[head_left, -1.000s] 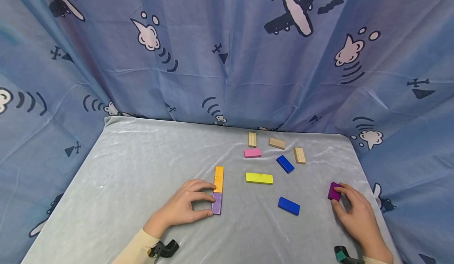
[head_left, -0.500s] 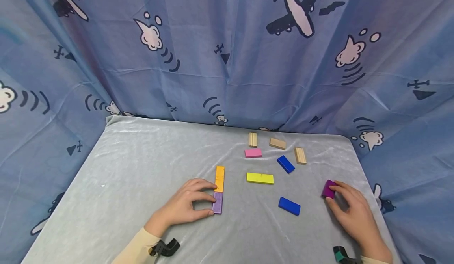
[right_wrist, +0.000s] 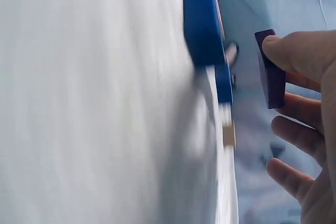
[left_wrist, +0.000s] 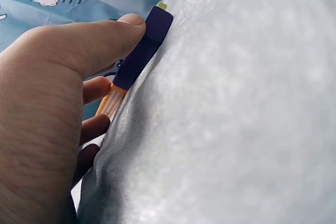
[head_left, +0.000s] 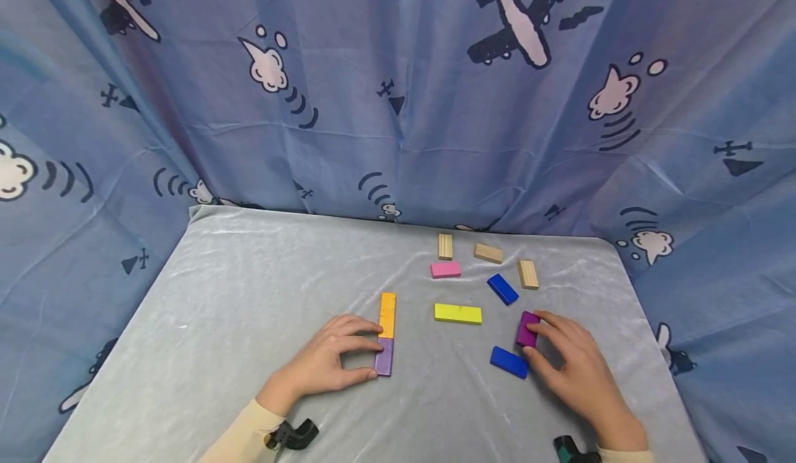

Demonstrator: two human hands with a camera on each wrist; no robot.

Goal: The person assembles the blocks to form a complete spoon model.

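My left hand (head_left: 329,358) rests beside a lavender wooden block (head_left: 384,363), thumb and fingertips against it. An orange block (head_left: 388,311) meets its far end in a straight line, one fingertip at its left edge. Seen from the left wrist, the thumb lies on the near end of the lavender block (left_wrist: 139,59). On the right side, my right hand (head_left: 572,363) pinches a dark purple block (head_left: 526,330) between thumb and fingers. The right wrist view has this purple block (right_wrist: 272,77) raised off the cloth, the lower fingers spread loosely.
A blue block (head_left: 508,363) lies just below the held purple one. Farther back are a yellow block (head_left: 457,314), another blue block (head_left: 502,289), a pink block (head_left: 446,270) and several plain wood blocks (head_left: 528,274). A blue patterned curtain (head_left: 348,104) surrounds the grey tablecloth (head_left: 267,262).
My right hand has carried the dark purple block leftward from the table's right side to above the near blue block. My left hand and its two blocks have stayed put.
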